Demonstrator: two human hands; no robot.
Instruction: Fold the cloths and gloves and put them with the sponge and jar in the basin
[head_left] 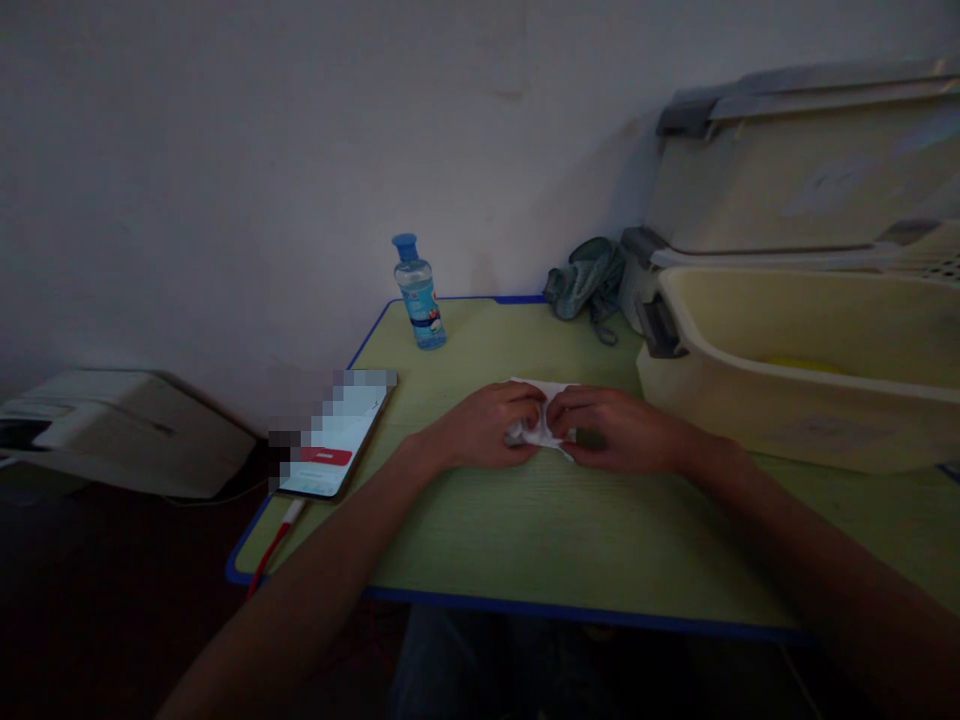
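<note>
A crumpled white tissue [553, 400] lies on the pale green table [570, 540], partly covered by my fingers. From the left, my left hand [491, 428] pinches its edge with curled fingers. On the opposite side my right hand [611, 425] grips the tissue too, its thumb low and fingers bent over the top. The two hands nearly meet at the tissue's middle. Some of its folds are hidden under the fingertips.
A clear bottle with a blue cap [421, 300] stands at the back left. A phone [337, 440] with a red cable [274, 550] lies at the left edge. To the right are a cream bin [750, 420], a lidded box [765, 190] and a bunched grey-green cloth [585, 280].
</note>
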